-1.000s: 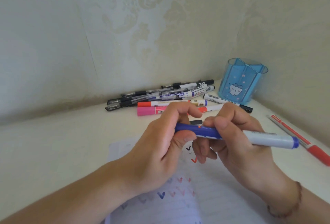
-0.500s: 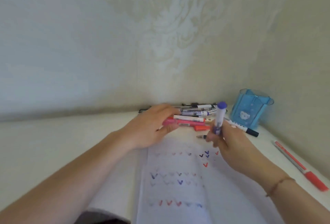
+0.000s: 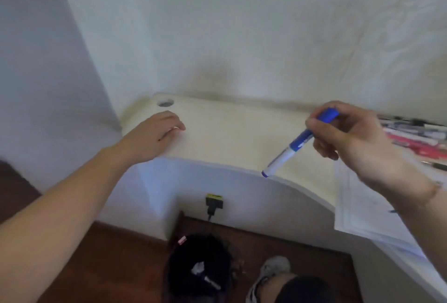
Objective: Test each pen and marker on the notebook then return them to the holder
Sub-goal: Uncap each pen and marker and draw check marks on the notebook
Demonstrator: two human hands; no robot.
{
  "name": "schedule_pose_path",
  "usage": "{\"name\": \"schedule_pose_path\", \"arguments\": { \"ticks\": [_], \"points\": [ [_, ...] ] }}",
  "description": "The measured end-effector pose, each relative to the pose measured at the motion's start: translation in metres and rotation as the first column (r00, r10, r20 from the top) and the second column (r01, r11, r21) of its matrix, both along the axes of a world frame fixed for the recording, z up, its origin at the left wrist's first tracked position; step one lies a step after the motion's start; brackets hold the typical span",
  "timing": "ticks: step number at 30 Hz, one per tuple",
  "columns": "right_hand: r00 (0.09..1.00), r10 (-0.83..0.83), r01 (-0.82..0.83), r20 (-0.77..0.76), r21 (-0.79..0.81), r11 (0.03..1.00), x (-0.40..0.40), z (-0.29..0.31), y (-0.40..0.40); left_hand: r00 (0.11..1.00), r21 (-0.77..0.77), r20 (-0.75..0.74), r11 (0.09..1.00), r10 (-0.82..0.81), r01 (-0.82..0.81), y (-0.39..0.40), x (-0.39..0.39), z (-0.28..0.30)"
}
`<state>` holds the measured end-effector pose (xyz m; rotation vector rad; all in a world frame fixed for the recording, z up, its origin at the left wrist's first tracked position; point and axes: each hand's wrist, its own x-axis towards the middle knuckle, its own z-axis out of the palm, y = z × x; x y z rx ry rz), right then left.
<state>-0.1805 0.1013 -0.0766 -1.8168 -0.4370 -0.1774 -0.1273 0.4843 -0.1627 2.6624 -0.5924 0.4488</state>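
A cream desk (image 3: 225, 133) stands in a corner of pale patterned wall, its curved front edge above a dark wood floor; a round cable hole (image 3: 165, 103) sits at its far left corner. The right hand (image 3: 350, 138) grips a marker (image 3: 298, 142) with curled fingers and thumb around the blue cap end. The marker has a blue upper part and a white barrel ending in a blue-rimmed butt; it slants down and to the left from the hand, its lower end in the air over the desk's front edge. The left hand (image 3: 154, 133) rests on the desk near the cable hole, fingers loosely curled; whether it holds anything cannot be told. Well to the right, behind the right hand, a blurred pile of pens and markers (image 3: 416, 138) lies on the desk. A notebook (image 3: 362, 206) lies under the right wrist, overhanging the desk edge. Below are a black bin (image 3: 200, 266), a wall plug (image 3: 214, 203) and a shoe (image 3: 268, 276).
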Motion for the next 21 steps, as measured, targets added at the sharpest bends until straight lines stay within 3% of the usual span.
{"name": "schedule_pose_path", "arguments": {
  "ticks": [5,9,13,16,19,21],
  "points": [
    [0.985,0.156,-0.172,-0.072,-0.345,0.923,-0.016,-0.04,0.07,0.997,-0.069,-0.036,0.995,0.065,-0.068,0.039,-0.037,-0.007],
    [0.962,0.191,-0.263,-0.194,-0.482,0.836,-0.023,-0.071,0.09,0.996,-0.092,-0.062,0.993,0.063,-0.069,0.041,-0.046,-0.012],
    [0.968,0.185,-0.248,-0.171,-0.525,0.814,-0.03,-0.073,0.089,0.997,-0.075,-0.034,0.995,0.063,-0.066,0.033,-0.045,-0.009],
    [0.975,0.2,-0.224,-0.1,-0.43,0.874,-0.039,-0.046,0.076,0.999,-0.068,-0.021,0.997,0.043,-0.044,0.018,-0.04,-0.005],
    [0.985,0.171,-0.169,0.002,-0.121,0.978,-0.05,-0.001,0.04,1.0,-0.062,0.001,0.998,-0.026,0.026,-0.013,-0.029,0.007],
    [0.996,0.039,-0.047,0.077,0.107,0.993,-0.054,0.026,-0.002,0.996,-0.076,0.025,0.994,-0.081,0.083,-0.043,-0.018,0.019]
  ]
}}
